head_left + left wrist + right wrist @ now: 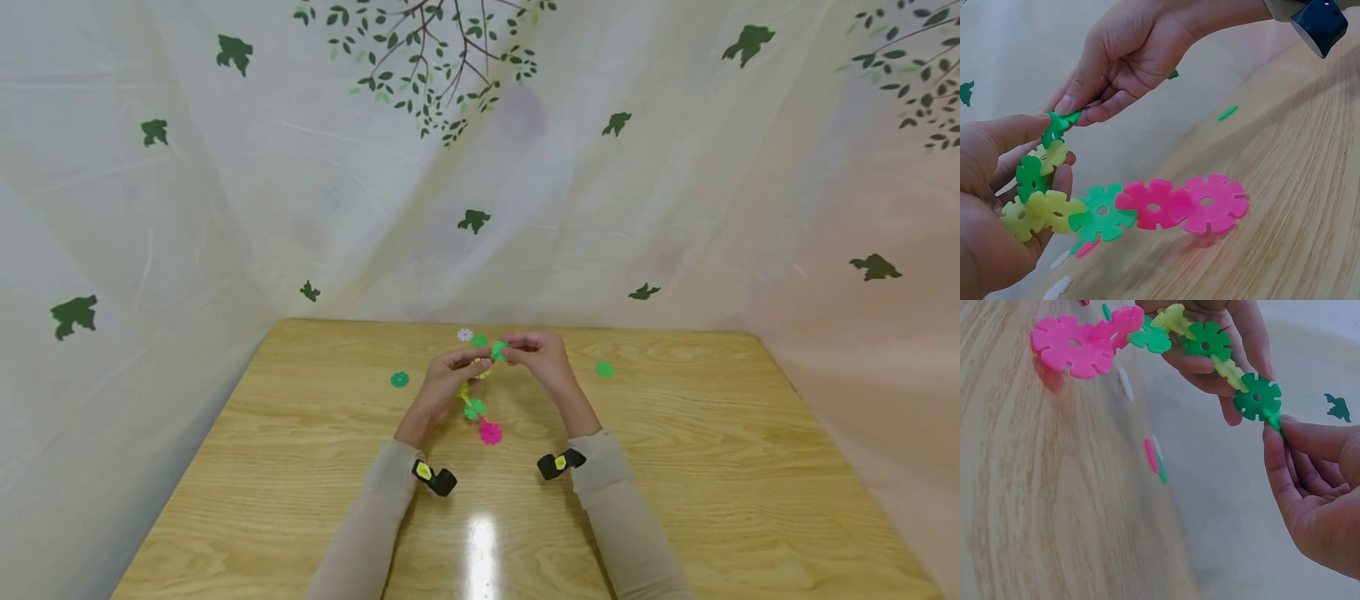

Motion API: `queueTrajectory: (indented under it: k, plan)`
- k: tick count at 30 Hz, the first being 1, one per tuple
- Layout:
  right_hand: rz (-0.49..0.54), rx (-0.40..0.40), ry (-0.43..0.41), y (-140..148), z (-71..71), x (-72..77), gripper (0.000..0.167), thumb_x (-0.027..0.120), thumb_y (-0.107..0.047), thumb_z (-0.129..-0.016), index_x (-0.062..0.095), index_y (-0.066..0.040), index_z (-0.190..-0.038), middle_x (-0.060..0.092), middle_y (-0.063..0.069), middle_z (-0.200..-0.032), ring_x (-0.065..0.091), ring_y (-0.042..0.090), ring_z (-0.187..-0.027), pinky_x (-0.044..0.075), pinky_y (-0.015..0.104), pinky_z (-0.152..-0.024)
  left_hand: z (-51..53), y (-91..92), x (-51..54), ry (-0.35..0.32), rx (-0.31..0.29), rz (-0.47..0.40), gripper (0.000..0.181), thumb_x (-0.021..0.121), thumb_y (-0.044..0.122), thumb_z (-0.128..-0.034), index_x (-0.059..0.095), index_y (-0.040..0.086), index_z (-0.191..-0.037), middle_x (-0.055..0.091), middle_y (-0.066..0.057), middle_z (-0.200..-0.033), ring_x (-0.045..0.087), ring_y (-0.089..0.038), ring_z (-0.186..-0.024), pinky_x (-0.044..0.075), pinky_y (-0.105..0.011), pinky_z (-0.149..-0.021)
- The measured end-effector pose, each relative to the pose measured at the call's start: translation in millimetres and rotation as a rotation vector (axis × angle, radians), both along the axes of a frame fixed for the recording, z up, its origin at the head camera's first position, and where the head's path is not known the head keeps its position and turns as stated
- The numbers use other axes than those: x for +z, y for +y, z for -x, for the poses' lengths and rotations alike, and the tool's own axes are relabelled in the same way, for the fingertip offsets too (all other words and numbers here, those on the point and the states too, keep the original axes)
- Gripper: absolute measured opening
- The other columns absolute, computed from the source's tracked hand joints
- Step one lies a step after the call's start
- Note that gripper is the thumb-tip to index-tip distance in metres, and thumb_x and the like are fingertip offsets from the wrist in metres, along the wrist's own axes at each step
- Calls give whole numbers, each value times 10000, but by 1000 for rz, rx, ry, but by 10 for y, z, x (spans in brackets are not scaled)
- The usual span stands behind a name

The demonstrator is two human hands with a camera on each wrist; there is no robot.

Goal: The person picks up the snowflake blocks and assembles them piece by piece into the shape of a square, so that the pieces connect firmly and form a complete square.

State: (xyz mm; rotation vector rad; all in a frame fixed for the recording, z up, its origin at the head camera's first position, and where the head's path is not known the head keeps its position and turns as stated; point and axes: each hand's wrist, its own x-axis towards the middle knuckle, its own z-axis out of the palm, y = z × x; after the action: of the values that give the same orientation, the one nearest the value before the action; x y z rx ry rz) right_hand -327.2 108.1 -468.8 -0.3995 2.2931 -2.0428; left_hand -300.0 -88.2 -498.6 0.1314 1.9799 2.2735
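Right grip point(546, 358) pinches the green end of the disc chain point(1207, 332), fingers turned inward; left grip point(447, 375) holds the chain across curled fingers, thumb near that end. The chain slants over the bench point(712, 458), pink end nearest the person. Loose discs lie left point(400, 379) and right point(605, 369) of it.

Head view gives me soft, fairly even light, a bit dim on the backdrop point(375, 233); one bright glare streak point(482, 557) on the near table point(750, 483), source out of frame. In L wrist view I get broad, soft-edged shadows across it. R wrist: pink flower disc point(1060, 353) casts a reddish reflection; far pink piece point(1150, 455) looks blurry, bkgd hazy.
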Motion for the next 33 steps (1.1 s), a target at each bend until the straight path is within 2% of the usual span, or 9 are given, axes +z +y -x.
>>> queueTrajectory:
  k: [5, 8, 10, 14, 18, 22, 26, 29, 33]
  plan:
    - [9, -3, -16, -4, -16, 30, 253, 743, -34, -918, 725, 95, -1135, 748, 251, -1060, 725, 157, -796, 613, 267, -753, -1, 34, -6, 10, 30, -21, 351, 737, 97, -937, 689, -20, -1264, 707, -77, -1214, 638, -76, -964, 565, -260, -783]
    - [12, 18, -17, 10, 1, 14, 261, 728, -20, -926, 710, 116, -1148, 745, 254, -1074, 723, 147, -802, 608, 252, -747, -2, 49, -12, 9, 23, -14, 370, 729, 83, -940, 672, -10, -1293, 699, -48, -1141, 620, -76, -930, 565, -283, -802]
    - [12, 31, -13, 20, 35, -27, 277, 721, -21, -931, 695, 129, -1162, 751, 228, -1075, 706, 87, -790, 604, 248, -742, 3, 55, -23, 8, 10, -4, 388, 727, 87, -941, 659, -1, -1313, 685, 12, -1060, 619, -81, -906, 569, -309, -815]
    - [-29, 59, 1, 23, 46, -30, 287, 689, -20, -955, 673, 129, -1199, 740, 226, -1110, 680, 107, -816, 612, 368, -794, 4, 53, -36, 2, -35, 23, 419, 701, 113, -964, 625, 39, -1369, 656, 19, -1027, 622, -92, -880, 574, -313, -801]
    - [-88, 68, 20, 13, 50, -47, 268, 664, -26, -975, 680, 104, -1210, 722, 237, -1131, 636, 128, -822, 592, 470, -806, -7, 38, -46, -16, -78, 26, 434, 662, 111, -986, 583, 40, -1407, 638, -22, -1103, 628, -105, -938, 565, -291, -783]
    - [-136, 87, 48, 8, 56, -70, 279, 662, -46, -982, 670, 110, -1213, 716, 229, -1130, 609, 88, -815, 578, 349, -728, -12, 22, -54, -30, -111, 46, 399, 640, 113, -996, 585, 22, -1380, 619, -75, -1205, 612, -130, -1016, 562, -296, -797]
    - [-152, 96, 28, 27, 55, -54, 301, 665, -63, -984, 657, 111, -1230, 696, 269, -1156, 601, 80, -827, 549, 298, -712, -11, 16, -52, -39, -125, 54, 366, 631, 112, -999, 595, 19, -1352, 611, -110, -1273, 600, -152, -1042, 567, -311, -811]
    - [-189, 85, -10, 78, 57, -9, 329, 659, -111, -999, 650, 87, -1262, 681, 281, -1194, 633, 153, -901, 557, 343, -762, -11, 18, -43, -50, -117, 42, 358, 631, 107, -999, 593, 14, -1343, 618, -94, -1253, 604, -150, -1035, 571, -302, -800]
    - [-277, 73, -27, 207, 84, 41, 350, 656, -173, -1008, 656, 47, -1280, 696, 242, -1174, 654, 322, -1014, 567, 416, -835, 1, 19, -40, -68, -100, 20, 334, 638, 83, -987, 592, 9, -1310, 639, -43, -1166, 619, -137, -992, 572, -285, -767]
